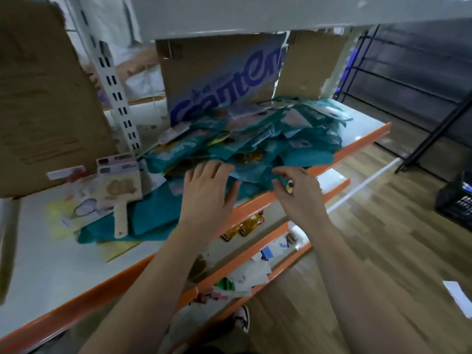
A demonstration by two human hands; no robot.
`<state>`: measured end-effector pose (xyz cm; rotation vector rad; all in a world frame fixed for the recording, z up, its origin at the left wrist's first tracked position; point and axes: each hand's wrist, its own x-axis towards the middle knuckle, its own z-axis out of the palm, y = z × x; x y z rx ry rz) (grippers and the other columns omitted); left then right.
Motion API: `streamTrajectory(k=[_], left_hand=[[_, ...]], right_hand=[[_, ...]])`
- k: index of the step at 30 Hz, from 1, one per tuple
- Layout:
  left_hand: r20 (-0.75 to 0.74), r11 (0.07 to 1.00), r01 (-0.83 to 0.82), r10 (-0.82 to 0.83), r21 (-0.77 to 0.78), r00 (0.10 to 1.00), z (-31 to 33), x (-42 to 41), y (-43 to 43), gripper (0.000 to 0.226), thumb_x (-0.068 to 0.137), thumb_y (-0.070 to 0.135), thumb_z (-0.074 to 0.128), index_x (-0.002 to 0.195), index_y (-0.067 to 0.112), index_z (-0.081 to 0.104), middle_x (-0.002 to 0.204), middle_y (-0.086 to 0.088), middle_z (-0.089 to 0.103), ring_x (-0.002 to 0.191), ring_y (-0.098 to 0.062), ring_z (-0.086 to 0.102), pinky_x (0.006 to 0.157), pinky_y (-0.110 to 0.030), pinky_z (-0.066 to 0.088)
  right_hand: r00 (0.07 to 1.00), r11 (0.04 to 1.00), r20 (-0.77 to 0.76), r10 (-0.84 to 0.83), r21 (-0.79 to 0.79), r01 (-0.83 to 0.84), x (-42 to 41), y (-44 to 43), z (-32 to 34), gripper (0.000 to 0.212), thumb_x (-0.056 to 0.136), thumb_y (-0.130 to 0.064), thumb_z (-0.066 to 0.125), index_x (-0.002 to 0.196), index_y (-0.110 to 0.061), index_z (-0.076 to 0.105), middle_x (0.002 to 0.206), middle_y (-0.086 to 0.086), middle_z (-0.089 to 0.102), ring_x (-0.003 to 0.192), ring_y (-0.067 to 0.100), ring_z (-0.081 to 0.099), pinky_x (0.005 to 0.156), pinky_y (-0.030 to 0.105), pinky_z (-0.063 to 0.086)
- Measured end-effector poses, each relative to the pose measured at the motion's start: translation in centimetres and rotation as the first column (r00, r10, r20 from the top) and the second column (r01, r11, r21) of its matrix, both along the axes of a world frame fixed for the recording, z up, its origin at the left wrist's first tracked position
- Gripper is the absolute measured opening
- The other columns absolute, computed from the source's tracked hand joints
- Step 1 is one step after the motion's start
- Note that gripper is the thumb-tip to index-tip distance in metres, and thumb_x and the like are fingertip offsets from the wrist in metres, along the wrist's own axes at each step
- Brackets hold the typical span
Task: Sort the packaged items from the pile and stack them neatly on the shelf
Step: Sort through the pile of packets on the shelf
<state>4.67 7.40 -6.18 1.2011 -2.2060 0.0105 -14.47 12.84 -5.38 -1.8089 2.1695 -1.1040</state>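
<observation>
Fingers (212, 171) loose, empty on left hand (207, 192) and right hand (298, 198) over the pile (255, 139); barely started imo, few packs (153, 218) set aside near shelf (51, 277) front edge

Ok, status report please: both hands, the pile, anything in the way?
Left hand open, fingers spread over pile of teal packages. Right hand at pile's front edge, grip unclear. Pile unsorted on shelf. Cardboard box close behind pile.

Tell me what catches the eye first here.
A messy pile of teal packages fills the middle of the orange-edged shelf. Both hands reach to its near edge, the left hand spread open, the right hand beside it. Behind the pile stands a cardboard box with big blue lettering.
</observation>
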Motion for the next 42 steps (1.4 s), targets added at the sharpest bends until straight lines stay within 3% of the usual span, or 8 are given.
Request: streamTrajectory(k=[7, 12, 21, 25, 31, 34, 38, 42], left_hand=[[-0.058, 0.989, 0.091, -0.099, -0.120, 0.993, 0.9, -12.1, -7.9, 0.034, 0.093, 0.037, 0.049, 0.111, 0.013, 0.065, 0.109, -0.009, 0.066, 0.099, -0.032, 0.061, 0.086, -0.044, 0.047], [-0.037, 0.958, 0.171, -0.185, -0.231, 0.982, 1.5, -19.1, -12.3, 0.027, 0.093, 0.030, 0.056, 0.103, 0.006, 0.064, 0.096, -0.014, 0.064, 0.085, -0.035, 0.061, 0.073, -0.041, 0.049], [0.018, 0.983, 0.161, -0.160, -0.084, 0.987, 1.3, -28.8, -16.3, 0.034, 0.094, 0.036, 0.049, 0.110, 0.010, 0.063, 0.103, -0.009, 0.063, 0.100, -0.031, 0.059, 0.081, -0.045, 0.049], [0.058, 0.997, 0.030, -0.026, -0.076, 0.998, 1.0, -33.4, -17.6, 0.034, 0.094, 0.039, 0.047, 0.109, 0.013, 0.064, 0.102, -0.005, 0.065, 0.097, -0.025, 0.060, 0.079, -0.038, 0.044], [0.065, 0.985, -0.169, 0.171, -0.029, 0.983, 1.0, -38.7, -17.6, 0.038, 0.095, 0.040, 0.042, 0.111, 0.013, 0.063, 0.102, -0.007, 0.064, 0.095, -0.028, 0.060, 0.079, -0.040, 0.049], [0.054, 0.964, -0.267, 0.267, -0.003, 0.962, 1.1, -40.3, -16.9, 0.037, 0.095, 0.039, 0.044, 0.112, 0.013, 0.064, 0.104, -0.007, 0.065, 0.097, -0.028, 0.060, 0.081, -0.039, 0.048], [0.059, 0.920, -0.389, 0.387, 0.039, 0.920, 0.5, -41.1, -15.7, 0.035, 0.095, 0.039, 0.046, 0.113, 0.015, 0.062, 0.106, -0.006, 0.064, 0.099, -0.029, 0.061, 0.087, -0.044, 0.048], [0.076, 0.863, -0.503, 0.499, 0.049, 0.863, 0.3, -41.1, -14.3, 0.037, 0.095, 0.041, 0.044, 0.114, 0.015, 0.063, 0.109, -0.006, 0.066, 0.104, -0.030, 0.061, 0.087, -0.044, 0.045]], right_hand=[[0.994, 0.993, -0.023, -0.104, -0.066, 0.103, -10.7, -6.1, 1.1, 0.024, 0.088, -0.013, 0.061, 0.110, -0.013, 0.072, 0.114, 0.006, 0.069, 0.104, 0.019, 0.059, 0.082, 0.015, 0.036], [0.992, 0.989, -0.020, -0.126, -0.082, 0.124, -17.7, -10.4, 1.1, 0.025, 0.087, -0.009, 0.065, 0.111, -0.013, 0.071, 0.110, 0.010, 0.068, 0.097, 0.028, 0.066, 0.085, 0.037, 0.052], [0.992, 0.985, 0.086, -0.094, -0.134, 0.105, -30.4, -16.4, -1.0, 0.018, 0.089, -0.013, 0.065, 0.106, -0.013, 0.071, 0.103, 0.008, 0.069, 0.086, 0.024, 0.066, 0.082, 0.044, 0.054], [0.996, 0.995, 0.090, -0.001, -0.095, 0.009, -36.2, -19.9, -1.2, 0.019, 0.091, -0.016, 0.064, 0.109, -0.015, 0.071, 0.107, 0.006, 0.069, 0.089, 0.021, 0.066, 0.081, 0.038, 0.053], [0.963, 0.965, 0.074, 0.260, 0.005, -0.261, -43.3, -24.8, -0.9, 0.021, 0.091, -0.015, 0.064, 0.112, -0.014, 0.070, 0.105, 0.002, 0.069, 0.092, 0.019, 0.065, 0.081, 0.030, 0.051], [0.909, 0.910, 0.083, 0.408, 0.050, -0.412, -44.8, -27.6, -0.7, 0.022, 0.091, -0.011, 0.065, 0.112, -0.014, 0.070, 0.104, 0.002, 0.070, 0.094, 0.018, 0.067, 0.084, 0.033, 0.054], [0.815, 0.806, 0.038, 0.578, 0.129, -0.578, -44.5, -31.7, -0.4, 0.027, 0.090, -0.007, 0.064, 0.116, -0.012, 0.069, 0.112, 0.003, 0.071, 0.099, 0.016, 0.067, 0.091, 0.027, 0.049], [0.698, 0.685, -0.058, 0.714, 0.266, -0.678, -43.0, -36.2, -0.3, 0.036, 0.092, -0.013, 0.063, 0.128, -0.012, 0.063, 0.131, 0.007, 0.062, 0.118, 0.024, 0.059, 0.099, 0.031, 0.042]])
